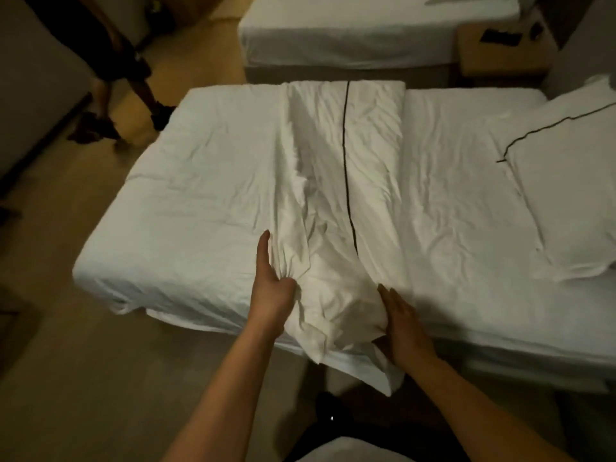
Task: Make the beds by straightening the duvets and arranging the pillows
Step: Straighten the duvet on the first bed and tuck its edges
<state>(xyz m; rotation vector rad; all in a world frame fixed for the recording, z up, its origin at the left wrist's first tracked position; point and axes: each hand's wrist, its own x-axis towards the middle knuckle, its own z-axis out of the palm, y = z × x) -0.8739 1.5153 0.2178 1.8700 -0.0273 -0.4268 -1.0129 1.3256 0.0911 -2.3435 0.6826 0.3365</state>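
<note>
At the far left, a second person's legs [110, 91] stand on the tan floor [83, 361] near the foot corner of the bed. The near bed [173, 201] runs across the middle of the view, covered in wrinkled white linen. Across its middle lies a folded white duvet [333, 181], a long band running from the far edge to the near edge, with a thin dark piping line [346, 155] running along its length. Its near end is bunched and hangs over the bed's near edge.

The left hand [270, 288] is at the duvet's left side near the near edge; its thumb digs into a gathered fold of cloth while the fingers lie straight along the fabric, so the grip is a pinch of bunched duvet between thumb and palm. The right hand [400, 325] is just right of the hanging bunch, fingers straight and together, pressing flat against the duvet's side without closing round it.

Farther right, a white pillow [566, 195] with dark piping lies tilted at the head end of the bed. Beyond the near bed stands a second bed [350, 38] in white, and to its right a wooden nightstand [500, 58] carrying small dark items I cannot identify.
</note>
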